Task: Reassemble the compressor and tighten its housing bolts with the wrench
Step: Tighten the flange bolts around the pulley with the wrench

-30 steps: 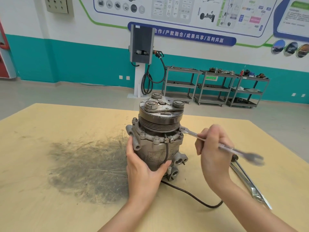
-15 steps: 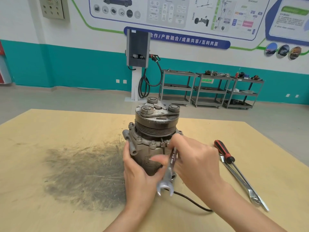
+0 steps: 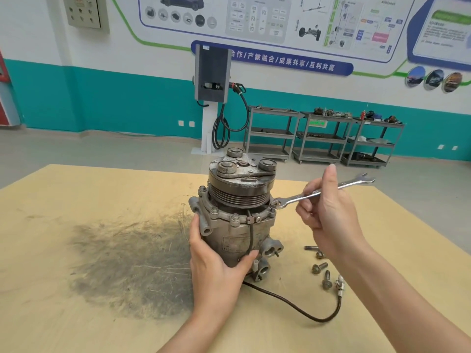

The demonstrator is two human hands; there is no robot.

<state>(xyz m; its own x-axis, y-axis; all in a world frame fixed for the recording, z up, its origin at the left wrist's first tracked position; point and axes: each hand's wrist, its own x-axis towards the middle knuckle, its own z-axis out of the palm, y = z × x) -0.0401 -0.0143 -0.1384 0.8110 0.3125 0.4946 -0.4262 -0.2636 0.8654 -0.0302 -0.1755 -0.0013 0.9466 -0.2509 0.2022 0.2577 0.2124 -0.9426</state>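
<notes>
A grey metal compressor stands upright on the wooden table, pulley end up. My left hand grips its lower body from the near side. My right hand holds a silver combination wrench by its shaft. The wrench's ring end sits on a housing bolt at the compressor's right flange, and its open end points up and to the right. A black cable runs from the compressor across the table.
Several loose bolts lie on the table right of the compressor, below my right forearm. A dark greasy smear covers the table to the left. Grey shelf carts and a charging post stand at the far wall.
My right hand swung the wrench from pointing down in front of the compressor back up to the right, with the ring end at the right-side flange bolt. The left hand kept its hold.
</notes>
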